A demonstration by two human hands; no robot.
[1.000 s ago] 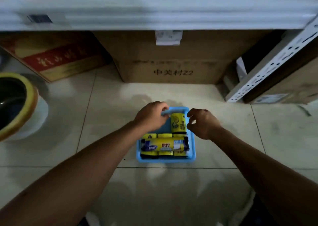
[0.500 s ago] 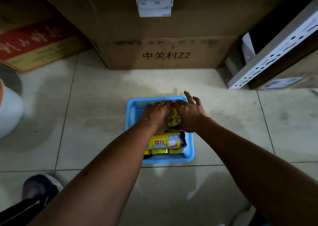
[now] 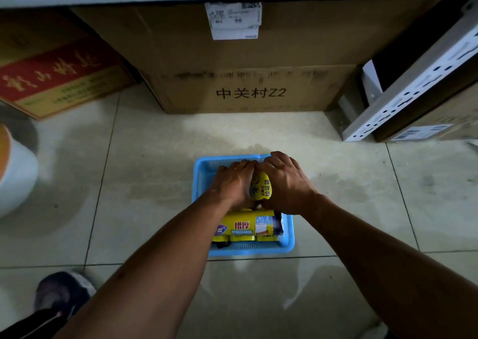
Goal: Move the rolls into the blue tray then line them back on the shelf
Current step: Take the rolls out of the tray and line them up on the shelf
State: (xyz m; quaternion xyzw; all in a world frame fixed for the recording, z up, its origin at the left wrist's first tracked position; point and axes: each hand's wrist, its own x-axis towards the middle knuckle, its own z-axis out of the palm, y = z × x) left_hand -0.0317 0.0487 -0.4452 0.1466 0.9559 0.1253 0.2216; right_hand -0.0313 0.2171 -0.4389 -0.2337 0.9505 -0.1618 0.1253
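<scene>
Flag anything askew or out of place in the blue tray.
The single yellow roll, held between the left hand and right hand, sits crosswise to the yellow pack of rolls in the blue plastic tray. Nothing spilled.

Both forearms are bare, from the picture's near edge up to the left hand and right hand at the tray. Below and left of the tray is a dark shoe with a pale fuzzy rim. Just beneath it is a dark trouser leg with a thin light stripe.
</scene>
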